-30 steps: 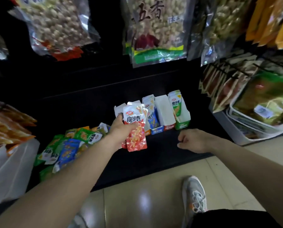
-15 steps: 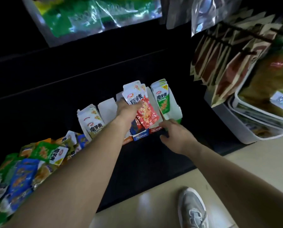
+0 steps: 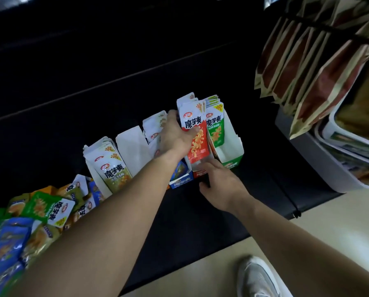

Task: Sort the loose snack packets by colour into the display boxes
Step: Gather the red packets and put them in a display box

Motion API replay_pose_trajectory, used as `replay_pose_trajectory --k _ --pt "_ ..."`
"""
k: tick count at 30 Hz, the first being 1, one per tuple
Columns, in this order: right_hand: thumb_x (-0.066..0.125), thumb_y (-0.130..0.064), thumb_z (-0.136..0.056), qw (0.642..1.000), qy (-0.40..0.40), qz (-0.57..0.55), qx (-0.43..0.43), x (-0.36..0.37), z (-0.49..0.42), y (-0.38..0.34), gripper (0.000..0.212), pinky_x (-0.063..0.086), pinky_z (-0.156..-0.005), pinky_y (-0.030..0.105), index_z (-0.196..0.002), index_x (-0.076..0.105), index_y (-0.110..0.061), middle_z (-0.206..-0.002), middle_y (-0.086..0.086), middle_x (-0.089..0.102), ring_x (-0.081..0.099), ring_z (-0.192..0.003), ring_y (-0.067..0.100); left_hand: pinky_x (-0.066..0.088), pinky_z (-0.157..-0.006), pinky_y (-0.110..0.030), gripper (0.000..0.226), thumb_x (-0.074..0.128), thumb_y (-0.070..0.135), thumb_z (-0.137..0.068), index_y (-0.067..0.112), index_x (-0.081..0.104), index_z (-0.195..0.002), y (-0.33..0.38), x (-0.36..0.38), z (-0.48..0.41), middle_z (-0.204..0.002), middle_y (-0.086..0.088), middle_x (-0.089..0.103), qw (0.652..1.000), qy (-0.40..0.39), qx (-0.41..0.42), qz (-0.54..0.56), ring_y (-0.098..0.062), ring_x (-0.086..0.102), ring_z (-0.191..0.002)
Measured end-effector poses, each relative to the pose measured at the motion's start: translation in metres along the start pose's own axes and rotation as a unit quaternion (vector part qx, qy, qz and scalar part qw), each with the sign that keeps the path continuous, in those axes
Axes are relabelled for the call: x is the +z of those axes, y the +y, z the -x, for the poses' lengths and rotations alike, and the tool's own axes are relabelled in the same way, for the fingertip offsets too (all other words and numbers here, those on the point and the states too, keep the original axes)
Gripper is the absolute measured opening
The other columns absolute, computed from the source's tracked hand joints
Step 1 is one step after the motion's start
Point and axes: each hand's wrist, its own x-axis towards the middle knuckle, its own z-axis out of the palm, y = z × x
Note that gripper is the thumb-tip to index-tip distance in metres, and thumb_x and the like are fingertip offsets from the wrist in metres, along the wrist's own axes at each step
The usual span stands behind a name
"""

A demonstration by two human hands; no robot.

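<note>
My left hand (image 3: 175, 136) grips a stack of red snack packets (image 3: 197, 138) and holds it upright in the red display box (image 3: 200, 173). My right hand (image 3: 220, 185) rests against the front of that red box, fingers touching its lower edge. Right of it stands the green box (image 3: 232, 146) with green packets (image 3: 215, 129). Left of it is the blue box (image 3: 182, 179), mostly hidden by my forearm. Farther left stand an empty white box (image 3: 132, 146) and a box of olive-green packets (image 3: 112, 168). A loose heap of mixed packets (image 3: 35, 213) lies at the far left.
All boxes stand on a low black shelf (image 3: 190, 221) with a dark back wall. A grey-white bin (image 3: 329, 159) with hanging brown pouches (image 3: 307, 67) above it crowds the right. My grey shoe (image 3: 258, 277) is on the pale floor below.
My left hand carried the red packets from above the shelf front rightward and down into the red box. My right hand moved from the shelf edge up to the box's front.
</note>
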Motion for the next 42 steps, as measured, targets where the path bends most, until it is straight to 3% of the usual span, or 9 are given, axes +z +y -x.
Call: replay_pose_trajectory --k 4,10,13,16,21,28,31,38,42 --pt "0.059 -0.022 -0.091 1.0 -0.002 -0.012 0.0 0.002 -0.002 0.002 0.051 0.052 -0.095 0.04 -0.141 0.048 -0.028 -0.148 -0.01 0.037 0.053 -0.122 0.023 0.058 -0.082 -0.042 0.052 0.079 0.035 -0.083 0.025 0.052 -0.126 -0.004 0.007 0.004 -0.119 0.005 0.07 0.995 0.006 0.05 -0.086 -0.019 0.066 -0.105" --pt "0.057 -0.024 -0.092 1.0 -0.015 0.008 0.01 0.007 -0.006 0.005 0.047 0.052 -0.092 0.041 -0.138 0.051 -0.018 -0.14 -0.006 0.038 0.058 -0.113 0.025 0.057 -0.083 -0.042 0.065 0.08 0.038 -0.08 0.024 0.049 -0.136 -0.007 0.01 0.0 -0.116 -0.005 0.07 0.983 0.036 0.055 -0.171 -0.027 0.065 -0.108" --pt "0.058 -0.025 -0.092 1.0 -0.021 0.008 0.012 0.006 -0.009 0.006 0.048 0.052 -0.091 0.041 -0.139 0.05 -0.017 -0.139 -0.006 0.037 0.058 -0.112 0.025 0.057 -0.084 -0.04 0.059 0.082 0.028 -0.077 0.028 0.053 -0.128 -0.009 0.009 -0.003 -0.115 0.004 0.07 0.99 0.045 0.067 -0.115 -0.02 0.066 -0.105" --pt "0.058 -0.026 -0.093 0.999 -0.026 0.015 0.019 0.005 -0.01 0.006 0.048 0.053 -0.092 0.041 -0.139 0.05 -0.017 -0.139 -0.004 0.037 0.058 -0.113 0.026 0.054 -0.095 -0.04 0.069 0.08 0.016 -0.079 0.024 0.048 -0.14 -0.015 0.004 -0.002 -0.134 0.005 0.06 0.994 0.04 0.076 -0.062 -0.02 0.062 -0.114" --pt "0.058 -0.028 -0.095 0.998 -0.04 0.027 0.031 0.003 -0.011 0.0 0.05 0.05 -0.097 0.041 -0.143 0.046 -0.017 -0.142 0.0 0.036 0.054 -0.12 0.028 0.056 -0.089 -0.032 0.063 0.073 0.009 -0.086 0.023 0.048 -0.143 -0.012 -0.015 -0.005 -0.132 0.0 0.06 0.991 0.063 0.1 -0.057 -0.01 0.062 -0.106" --pt "0.058 -0.028 -0.093 0.998 -0.02 0.057 0.032 -0.006 -0.014 -0.02 0.056 0.049 -0.098 0.044 -0.145 0.041 -0.018 -0.145 0.002 0.037 0.051 -0.122 0.033 0.052 -0.079 -0.026 0.044 0.07 0.017 -0.089 0.021 0.059 -0.131 -0.003 -0.051 0.005 -0.128 0.007 0.062 0.994 0.042 0.072 -0.067 -0.012 0.063 -0.098" --pt "0.058 -0.027 -0.094 0.998 -0.005 0.061 0.027 -0.016 -0.02 -0.035 0.054 0.047 -0.098 0.041 -0.144 0.042 -0.016 -0.145 0.005 0.04 0.05 -0.124 0.034 0.055 -0.083 -0.03 0.04 0.068 0.021 -0.09 0.022 0.059 -0.129 -0.006 -0.071 0.021 -0.123 0.006 0.064 0.993 0.014 0.071 -0.092 -0.012 0.064 -0.099" --pt "0.056 -0.03 -0.095 0.997 -0.039 0.069 0.024 -0.032 -0.005 -0.096 0.058 0.039 -0.109 0.038 -0.149 0.038 -0.017 -0.152 0.008 0.036 0.046 -0.133 0.031 0.055 -0.087 -0.033 0.041 0.068 0.024 -0.09 0.028 0.058 -0.13 -0.036 -0.156 0.083 -0.125 0.013 0.061 0.99 -0.029 0.007 -0.136 -0.01 0.062 -0.097" --pt "0.056 -0.031 -0.097 0.995 -0.062 0.078 -0.005 -0.021 0.026 -0.143 0.06 0.041 -0.107 0.041 -0.152 0.034 -0.02 -0.156 0.006 0.03 0.043 -0.137 0.034 0.055 -0.077 -0.03 0.038 0.071 0.024 -0.089 0.027 0.06 -0.126 -0.068 -0.218 0.132 -0.12 0.011 0.064 0.99 -0.016 -0.03 -0.135 -0.009 0.064 -0.091"
